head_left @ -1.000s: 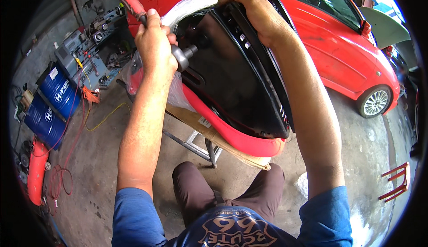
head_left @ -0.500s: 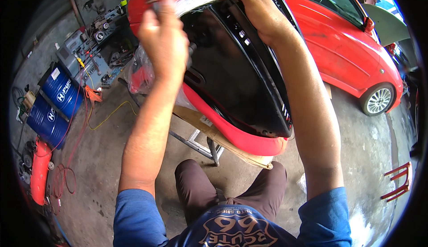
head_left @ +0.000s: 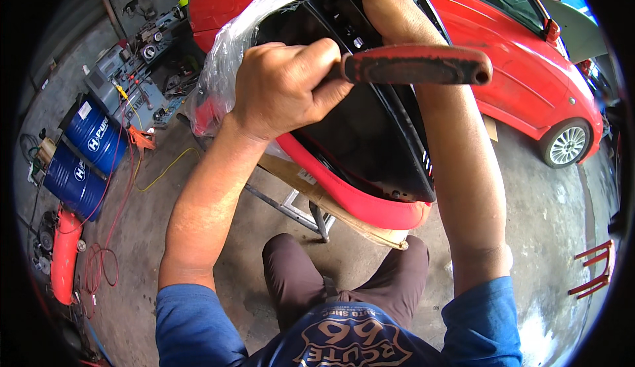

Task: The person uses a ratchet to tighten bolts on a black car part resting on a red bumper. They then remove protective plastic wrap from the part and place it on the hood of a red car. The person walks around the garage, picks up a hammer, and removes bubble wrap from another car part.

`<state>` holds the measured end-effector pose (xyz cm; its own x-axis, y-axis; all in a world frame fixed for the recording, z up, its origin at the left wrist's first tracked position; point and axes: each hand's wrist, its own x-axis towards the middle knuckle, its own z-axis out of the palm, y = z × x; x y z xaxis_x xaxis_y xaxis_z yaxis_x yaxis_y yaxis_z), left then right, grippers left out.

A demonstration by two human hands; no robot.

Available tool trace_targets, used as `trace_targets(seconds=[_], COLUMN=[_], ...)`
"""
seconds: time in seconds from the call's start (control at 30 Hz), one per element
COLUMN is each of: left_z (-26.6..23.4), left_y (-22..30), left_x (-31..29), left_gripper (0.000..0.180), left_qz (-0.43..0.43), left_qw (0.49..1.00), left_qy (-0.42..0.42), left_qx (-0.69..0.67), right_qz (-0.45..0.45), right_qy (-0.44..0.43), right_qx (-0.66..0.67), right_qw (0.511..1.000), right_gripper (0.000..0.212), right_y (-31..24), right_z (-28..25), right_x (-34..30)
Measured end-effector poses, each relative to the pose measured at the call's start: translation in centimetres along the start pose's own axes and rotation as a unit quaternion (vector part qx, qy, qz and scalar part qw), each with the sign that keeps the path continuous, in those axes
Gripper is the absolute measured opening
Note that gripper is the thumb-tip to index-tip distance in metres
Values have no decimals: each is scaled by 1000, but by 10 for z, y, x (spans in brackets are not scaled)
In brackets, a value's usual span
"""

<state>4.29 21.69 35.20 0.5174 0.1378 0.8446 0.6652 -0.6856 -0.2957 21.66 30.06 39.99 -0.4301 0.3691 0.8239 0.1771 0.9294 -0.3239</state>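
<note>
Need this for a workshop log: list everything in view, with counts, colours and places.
Car part: one, black and red, centre
Tool: one, red-and-black handle, in the left hand
Plastic sheet: one, clear, at the car part's left end
Cardboard: one piece, brown, under the car part
Metal stand: one, grey, below the cardboard
Car: one, red, top right
Drums: two, blue, left
Cylinder: one, red, lower left
Hose: one coil, red, left floor
Machine: one, grey, upper left
Small workshop items: too small to count, upper left
Frame: one, red, far right
Shirt: one, blue, bottom
Legs: two, dark brown trousers, lower centre
Left hand: one, bare, around the tool
Right hand: one, bare, on the car part's upper edge
</note>
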Motion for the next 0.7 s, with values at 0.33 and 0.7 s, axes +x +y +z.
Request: trace_targets(seconds=[0.33,0.7], left_z=[-8,0], left_y=[-26,-3], left_x=[11,1], left_gripper=[32,22], left_qz=[-546,-102], left_qw=[670,977], left_qy=[377,159], left_qx=[-332,-101], right_qz=[-125,77], right_qy=[69,27], right_qx=[-132,349], right_qw=[981,934], right_gripper=[14,21], right_y=[9,6], right_z=[9,21], right_x=[-5,-7])
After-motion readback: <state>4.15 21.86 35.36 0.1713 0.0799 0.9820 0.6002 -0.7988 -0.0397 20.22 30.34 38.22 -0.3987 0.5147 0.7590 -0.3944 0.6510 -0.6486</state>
